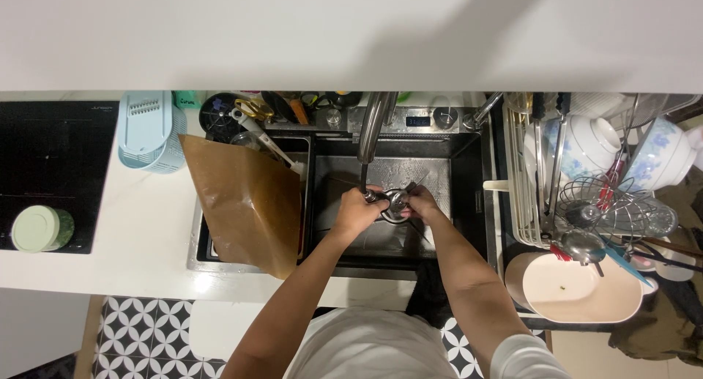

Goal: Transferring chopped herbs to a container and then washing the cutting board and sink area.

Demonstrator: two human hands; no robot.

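Observation:
Over the dark sink basin (454, 232) my left hand (355, 209) and my right hand (421, 202) meet around a small shiny metal utensil (395, 200). Both hands grip it, the left from the left side, the right from the right. A thin stream of water falls on it from the curved steel tap (372, 126) above. What kind of utensil it is I cannot tell, since my fingers cover most of it.
A brown sheet (245, 203) leans across the left sink compartment. A dish rack (586, 196) at the right holds bowls, a whisk and ladles, with a pale pink tub (586, 295) below. A black cooktop (51, 166) with a green lid (40, 229) lies far left, beside a light blue grater (150, 130).

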